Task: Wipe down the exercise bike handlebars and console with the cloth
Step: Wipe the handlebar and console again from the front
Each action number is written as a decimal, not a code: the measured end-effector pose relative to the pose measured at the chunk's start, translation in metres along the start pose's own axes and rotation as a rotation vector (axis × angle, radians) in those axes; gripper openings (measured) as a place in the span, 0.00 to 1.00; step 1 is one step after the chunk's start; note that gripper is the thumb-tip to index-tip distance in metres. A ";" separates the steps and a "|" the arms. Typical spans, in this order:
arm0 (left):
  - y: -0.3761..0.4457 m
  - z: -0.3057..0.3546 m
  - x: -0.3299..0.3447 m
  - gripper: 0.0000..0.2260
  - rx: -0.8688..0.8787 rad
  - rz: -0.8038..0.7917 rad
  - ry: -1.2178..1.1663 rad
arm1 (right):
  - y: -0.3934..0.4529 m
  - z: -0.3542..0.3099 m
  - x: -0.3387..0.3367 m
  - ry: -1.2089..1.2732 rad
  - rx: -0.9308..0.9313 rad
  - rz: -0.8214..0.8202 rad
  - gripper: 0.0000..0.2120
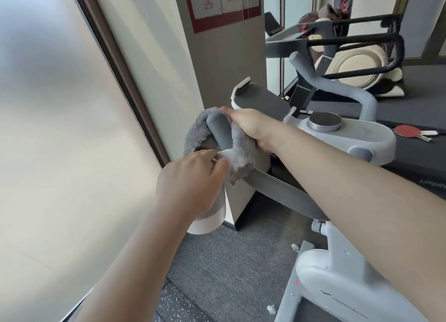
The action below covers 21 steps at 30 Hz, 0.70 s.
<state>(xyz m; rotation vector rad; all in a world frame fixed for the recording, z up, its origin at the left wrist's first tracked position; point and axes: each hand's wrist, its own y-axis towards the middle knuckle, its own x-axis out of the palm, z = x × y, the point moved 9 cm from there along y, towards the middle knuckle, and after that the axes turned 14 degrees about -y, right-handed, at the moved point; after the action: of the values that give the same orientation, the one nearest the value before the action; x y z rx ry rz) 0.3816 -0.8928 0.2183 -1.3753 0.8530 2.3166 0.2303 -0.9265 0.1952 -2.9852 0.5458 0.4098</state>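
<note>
Right hand presses fluffy cloth around handlebar.

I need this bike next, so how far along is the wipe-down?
Nothing shows as finished; no wiped surface can be told apart. In hand: the right hand presses the grey cloth around the left handlebar end, while the left hand holds a white bottle there. Seemingly left: the right handlebar, the tablet tray and the knob.
</note>
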 end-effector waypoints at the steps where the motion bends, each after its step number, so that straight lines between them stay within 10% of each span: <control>1: -0.001 -0.001 0.000 0.14 -0.006 0.003 0.001 | 0.003 -0.004 0.000 -0.044 -0.008 0.064 0.14; 7: -0.013 0.015 -0.006 0.14 0.136 0.189 0.065 | -0.115 0.008 -0.021 -0.852 -0.402 0.639 0.10; 17: -0.027 0.040 0.000 0.21 0.278 0.311 0.043 | -0.168 0.033 0.007 -1.311 -0.383 0.445 0.26; 21: -0.036 0.065 0.046 0.20 0.369 0.071 0.024 | -0.172 0.048 -0.031 -1.014 -0.362 0.492 0.22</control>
<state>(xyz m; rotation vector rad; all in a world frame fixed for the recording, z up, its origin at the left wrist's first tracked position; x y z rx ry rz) 0.3339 -0.8247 0.1896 -1.2299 1.2787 2.0585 0.2524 -0.7495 0.1629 -2.3509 1.0982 2.0391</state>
